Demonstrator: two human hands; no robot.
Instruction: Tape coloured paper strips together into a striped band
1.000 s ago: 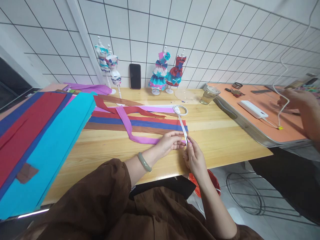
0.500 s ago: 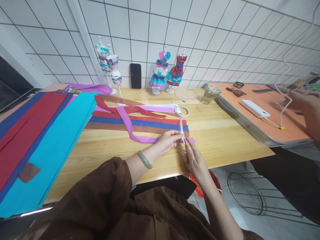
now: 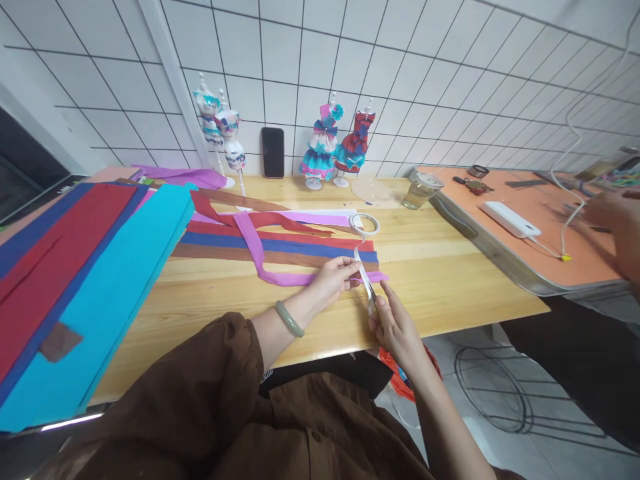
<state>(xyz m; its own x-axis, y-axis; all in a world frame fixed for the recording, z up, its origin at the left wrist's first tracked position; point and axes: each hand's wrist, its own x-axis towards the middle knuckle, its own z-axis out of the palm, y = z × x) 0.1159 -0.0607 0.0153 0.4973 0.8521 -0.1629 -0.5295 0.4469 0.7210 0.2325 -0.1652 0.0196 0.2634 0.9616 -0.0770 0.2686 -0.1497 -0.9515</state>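
Observation:
Between thumb and fingers, my left hand (image 3: 336, 279) pinches a strip of white tape (image 3: 357, 255) that runs from the tape roll (image 3: 365, 225) lying on the table. My right hand (image 3: 397, 327) is closed around a small pair of scissors (image 3: 371, 291), its blades at the lower end of the strip and pointing up toward my left fingertips. The scissor handles are mostly hidden by my fingers. Just beyond my hands lies a purple crepe paper strip (image 3: 295, 279), in front of red, blue (image 3: 320, 249) and brown strips.
A stack of crepe paper sheets (image 3: 130, 293) covers the left side. Small dress forms (image 3: 319, 150), a phone (image 3: 273, 153) and a glass of drink (image 3: 422, 191) stand toward the wall. On the orange table (image 3: 545, 220) are a white power strip (image 3: 510, 219) and another person's hand (image 3: 613, 210).
My left hand has shifted slightly left with the tape, and the strip now hangs slacker and curved near the roll. My right hand and the scissors have moved slightly down and right.

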